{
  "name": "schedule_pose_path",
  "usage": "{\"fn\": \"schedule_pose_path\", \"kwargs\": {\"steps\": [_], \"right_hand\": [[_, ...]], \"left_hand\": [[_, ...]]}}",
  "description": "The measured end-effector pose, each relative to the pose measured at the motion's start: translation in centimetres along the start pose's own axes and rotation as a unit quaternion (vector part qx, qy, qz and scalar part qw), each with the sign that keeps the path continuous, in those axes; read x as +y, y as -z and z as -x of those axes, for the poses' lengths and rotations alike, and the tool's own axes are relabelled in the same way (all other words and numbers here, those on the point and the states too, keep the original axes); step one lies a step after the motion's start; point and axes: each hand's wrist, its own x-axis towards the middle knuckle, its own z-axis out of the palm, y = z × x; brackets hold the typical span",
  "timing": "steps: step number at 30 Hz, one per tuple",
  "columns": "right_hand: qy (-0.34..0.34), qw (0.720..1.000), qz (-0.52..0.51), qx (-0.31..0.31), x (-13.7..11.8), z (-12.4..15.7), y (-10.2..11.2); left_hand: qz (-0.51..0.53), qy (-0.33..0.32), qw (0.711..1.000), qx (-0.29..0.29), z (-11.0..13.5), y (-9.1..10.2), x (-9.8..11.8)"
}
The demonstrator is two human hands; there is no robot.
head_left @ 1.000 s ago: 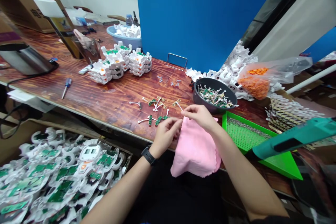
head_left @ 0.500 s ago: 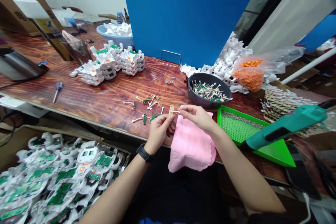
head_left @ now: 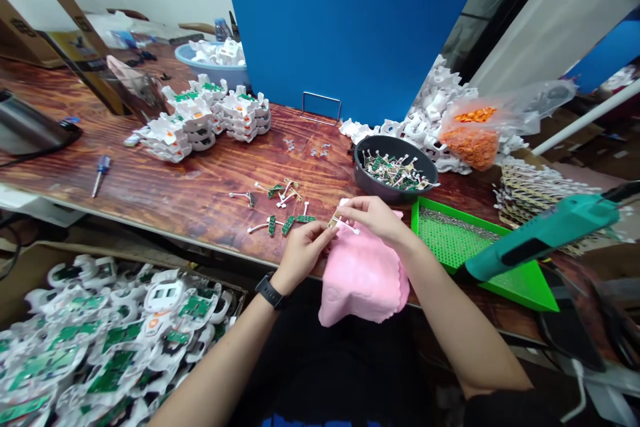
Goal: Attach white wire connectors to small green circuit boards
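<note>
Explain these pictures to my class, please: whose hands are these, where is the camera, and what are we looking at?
There is no machine here, just a person's bare left hand and right hand. Every picture comes from one camera worn on that person's head, looking forward and down. Both hands hold a small board with a white lead, beside a pink cloth. On the wooden table lie loose boards, a screwdriver, stacked white shells, a dark bowl of similar boards and a green tray.

Small board turned, drawn nearer; wire over cloth
</note>
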Motion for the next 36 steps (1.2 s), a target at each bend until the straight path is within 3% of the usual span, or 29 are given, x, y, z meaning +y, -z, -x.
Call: {"fn": "schedule_pose_path", "kwargs": {"steps": [9, 24, 26, 28, 30, 32, 34, 35, 36], "right_hand": [[0.009, 1.0, -0.002, -0.022, 0.0, 0.7, 0.3], [0.018, 1.0, 0.023, 0.008, 1.1, 0.4, -0.1], [0.03, 0.998, 0.03, 0.035, 0.5, 0.5, 0.2], [0.067, 0.989, 0.05, 0.12, -0.3, 0.4, 1.4], [0.118, 0.949, 0.114, 0.269, -1.2, 0.2, 3.2], [0.136, 0.864, 0.245, 0.417, -1.9, -0.1, 5.2], [0.116, 0.777, 0.381, 0.487, -2.3, -0.3, 6.1], [0.11, 0.75, 0.429, 0.492, -2.4, -0.4, 6.0], [0.114, 0.741, 0.46, 0.476, -2.3, -0.5, 5.4]], "left_hand": [[0.029, 0.033, 0.999, -0.02, -0.2, 0.3, 0.1], [0.045, 0.042, 0.998, -0.032, -0.3, 0.3, 0.1], [0.07, 0.051, 0.996, -0.029, -0.4, 0.2, 0.0], [0.081, 0.053, 0.995, -0.03, -0.4, 0.2, -0.1], [0.052, 0.042, 0.997, -0.041, -0.2, 0.1, 0.1], [-0.002, 0.025, 0.998, -0.059, 0.2, 0.1, 0.4], [-0.046, 0.01, 0.996, -0.073, 0.6, 0.1, 0.7], [-0.059, 0.004, 0.995, -0.077, 0.8, 0.1, 0.9], [-0.068, -0.002, 0.994, -0.081, 0.9, 0.2, 1.0]]}}
